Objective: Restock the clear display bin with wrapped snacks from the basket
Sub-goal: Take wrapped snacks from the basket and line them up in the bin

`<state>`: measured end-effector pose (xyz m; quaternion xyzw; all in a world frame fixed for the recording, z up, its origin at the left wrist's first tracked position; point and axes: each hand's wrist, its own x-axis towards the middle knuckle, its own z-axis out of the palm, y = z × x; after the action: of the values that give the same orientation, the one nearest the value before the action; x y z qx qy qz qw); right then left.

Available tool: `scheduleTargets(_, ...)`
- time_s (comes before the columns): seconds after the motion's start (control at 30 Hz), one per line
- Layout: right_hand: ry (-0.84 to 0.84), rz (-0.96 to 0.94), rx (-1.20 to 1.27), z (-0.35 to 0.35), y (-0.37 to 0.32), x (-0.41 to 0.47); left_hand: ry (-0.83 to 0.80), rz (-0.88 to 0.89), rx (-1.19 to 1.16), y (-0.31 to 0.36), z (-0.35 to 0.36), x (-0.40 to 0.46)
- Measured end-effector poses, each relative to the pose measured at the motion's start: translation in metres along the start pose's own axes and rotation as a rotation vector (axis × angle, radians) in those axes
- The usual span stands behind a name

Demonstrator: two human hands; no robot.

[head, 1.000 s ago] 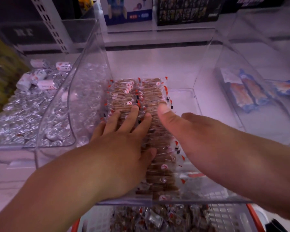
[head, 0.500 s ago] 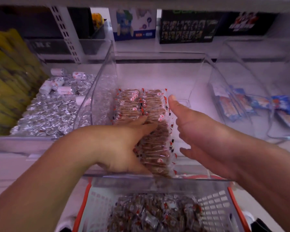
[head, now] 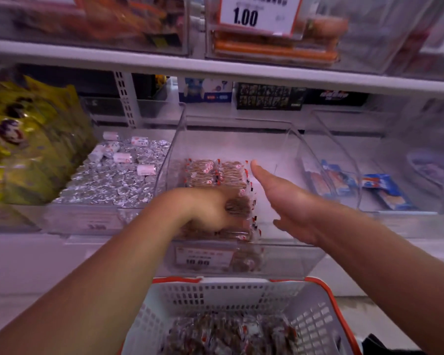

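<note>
Restock partly done, judging by the layout. Clear display bin (head: 303,254) on the shelf holds wrapped snacks (head: 215,172) in two neat rows along its left side only; the right part of the bin floor is bare, so plenty of room left. Basket (head: 315,319), white mesh with orange rim, sits just below the bin front and holds a loose heap of the same snacks, so many more loads to go.

Left hand (head: 210,211) is inside the bin, fingers curled down onto the near end of the snack rows, gripping or pressing a bunch of them; blurred, exact hold unclear. Right hand (head: 285,201) hovers over the bare right side of the bin, fingers straight, palm facing the rows, holding nothing, thumb tip near the far right corner of the rows.

Snacks: small brown bars in clear film with red-and-white marks at the ends, packed edge to edge. Thin slippery wrappers, likely to slide out of line.

Price label (head: 203,257) on the bin front, digits blurred.
</note>
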<state>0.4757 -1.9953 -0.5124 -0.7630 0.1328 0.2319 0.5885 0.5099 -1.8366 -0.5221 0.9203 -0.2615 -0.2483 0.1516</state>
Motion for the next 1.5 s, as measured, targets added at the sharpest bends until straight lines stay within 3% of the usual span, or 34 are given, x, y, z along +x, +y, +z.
scheduleTargets(0.1, 0.027, -0.002, 0.012, 0.008, 0.001, 0.007, 0.171, -0.104, 0.099, -0.001, 0.011, 0.007)
scheduleTargets(0.23, -0.179, 0.024, 0.090, 0.021, 0.005, 0.012, 0.045, -0.156, 0.163, 0.003, 0.027, 0.017)
scheduleTargets(0.3, -0.078, 0.067, 0.118, 0.013, -0.004, 0.017, 0.048, -0.142, 0.175, 0.004, 0.025, 0.018)
scheduleTargets(0.4, 0.275, 0.036, 0.135, 0.002, -0.029, 0.035, 0.031, -0.158, 0.183, 0.007, 0.022, 0.017)
scheduleTargets(0.47, 0.334, 0.032, 0.108, 0.004, -0.040, 0.048, 0.041, -0.192, 0.113, 0.007, 0.023, 0.018)
scheduleTargets(0.57, 0.294, 0.030, 0.071, 0.005, -0.035, 0.072, 0.059, -0.291, 0.047, 0.007, 0.021, 0.019)
scheduleTargets(0.73, 0.087, 0.071, 0.133, 0.011, -0.019, 0.107, 0.079, -0.315, 0.078, 0.008, 0.020, 0.020)
scheduleTargets(0.87, 0.078, 0.046, 0.114, 0.008, -0.026, 0.101, 0.092, -0.323, 0.042, 0.010, 0.018, 0.019)
scheduleTargets(0.97, 0.295, -0.148, -0.150, 0.007, -0.041, 0.066, 0.330, -0.258, 0.021, 0.019, 0.016, 0.007)
scheduleTargets(1.07, 0.753, -0.738, -0.226, -0.002, -0.025, 0.006, 0.808, -0.057, 0.041, 0.034, 0.014, -0.019)
scheduleTargets(1.13, 0.966, -1.142, -0.065, 0.000, 0.024, -0.038, 1.182, 0.236, 0.058, 0.042, 0.026, -0.041)
scheduleTargets(1.2, 1.007, -1.210, -0.090, 0.016, 0.093, -0.063, 1.314, 0.569, 0.094, 0.049, 0.057, -0.062)
scheduleTargets(1.27, 0.908, -0.989, -0.245, 0.035, 0.163, -0.061, 1.143, 0.664, 0.179, 0.046, 0.111, -0.072)
scheduleTargets(1.3, 0.790, -0.819, -0.355, 0.044, 0.200, -0.053, 0.955, 0.581, 0.214, 0.038, 0.146, -0.074)
scheduleTargets(1.4, 0.218, -0.133, -0.742, 0.058, 0.302, -0.030, 0.220, -0.014, 0.138, -0.001, 0.252, -0.079)
scheduleTargets(1.47, -0.103, 0.065, -0.900, 0.057, 0.357, -0.023, -0.012, -0.273, -0.167, -0.033, 0.315, -0.083)
scheduleTargets(1.5, -0.159, 0.130, -0.914, 0.056, 0.376, -0.021, -0.054, -0.375, -0.304, -0.045, 0.342, -0.084)
